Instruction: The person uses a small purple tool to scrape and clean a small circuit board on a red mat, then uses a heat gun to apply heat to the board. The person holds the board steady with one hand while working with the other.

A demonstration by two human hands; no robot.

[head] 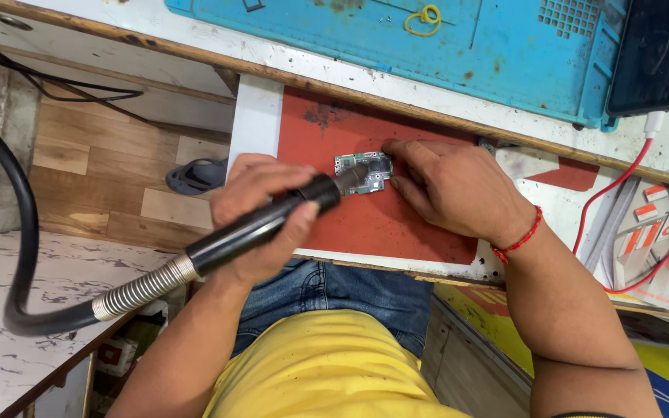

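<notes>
Small green circuit board (363,172) lies flat on a red mat (396,224), toward the mat's far edge; the mat sits on a white worktop (255,116). Left hand (261,213) wrapped tight around a black hot-air handle (261,224), fingers closed over the barrel, metal nozzle tip angled down onto the board's middle. Whether the tip touches the board cannot be told. From the handle's rear a ribbed metal collar runs into a thick black hose (17,255), which loops away left of the mat. Right hand (451,186) rests palm-down on the mat just right of the board, fingers loosely curled, fingertips (393,147) pressed against the board's right edge, gripping nothing. Red thread band (522,238) on that wrist. Beyond the mat, a blue work mat (505,54) with a yellow rubber band (426,18) on it. Right of the mat, red cables (617,186).
</notes>
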